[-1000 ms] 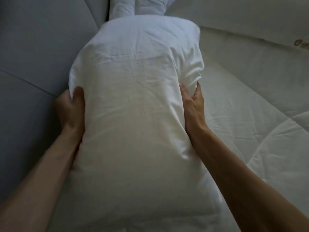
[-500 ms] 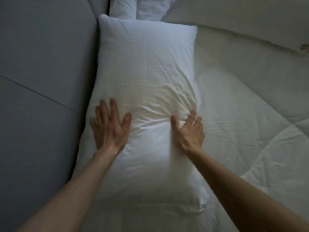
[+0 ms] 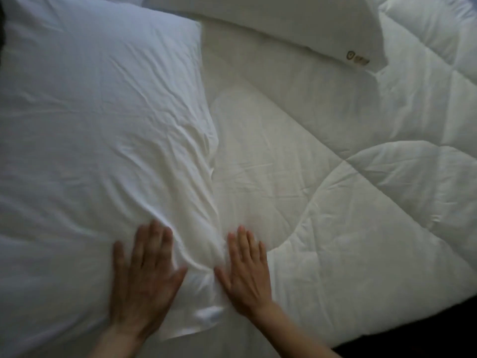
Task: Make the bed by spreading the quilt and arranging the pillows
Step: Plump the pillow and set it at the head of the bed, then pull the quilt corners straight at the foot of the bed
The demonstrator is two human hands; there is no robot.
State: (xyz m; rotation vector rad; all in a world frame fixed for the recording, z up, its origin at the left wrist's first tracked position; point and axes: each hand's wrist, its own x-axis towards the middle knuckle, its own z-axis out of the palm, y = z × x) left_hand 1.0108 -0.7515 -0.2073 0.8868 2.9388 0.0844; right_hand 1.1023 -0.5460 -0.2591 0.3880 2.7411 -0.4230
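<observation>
Pillow being pressed flat on the bed.
Left hand and right hand are laid flat, fingers released, on the pillow beside the quilt; the second pillow beyond is judged next for placing.

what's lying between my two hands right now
In the head view, only a bunched ridge of the white cotton pillow lies between left hand and right hand.
</observation>
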